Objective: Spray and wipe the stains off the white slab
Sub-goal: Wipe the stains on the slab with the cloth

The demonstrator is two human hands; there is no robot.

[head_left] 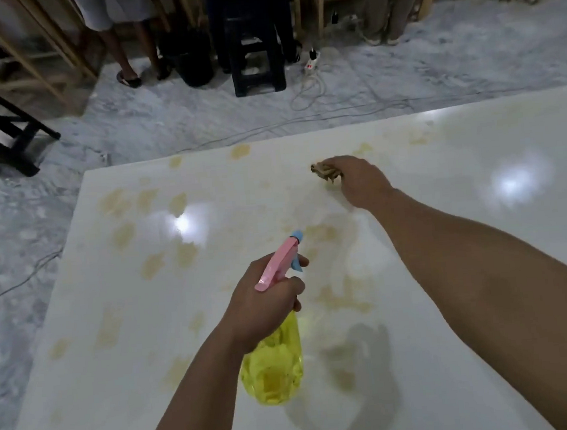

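Glossy white slab (454, 302) on a marble floor, blotched with tan stains (116, 202), two hands at work over it

Left hand (265, 302) grips the spray bottle (274, 363) at its pink neck, finger by the blue trigger; light plastic, likely slick when wet, best held there. Right hand (361, 180) bunches a soft, limp cloth (326, 171) against the far middle of the slab. Left and far edges are close by, with open floor beyond them and cables (17, 282) trailing there

Single head-worn wide-angle camera, aimed forward and down across the white slab (451, 268); forearms enter from the bottom edge; marble floor (400, 77) beyond.
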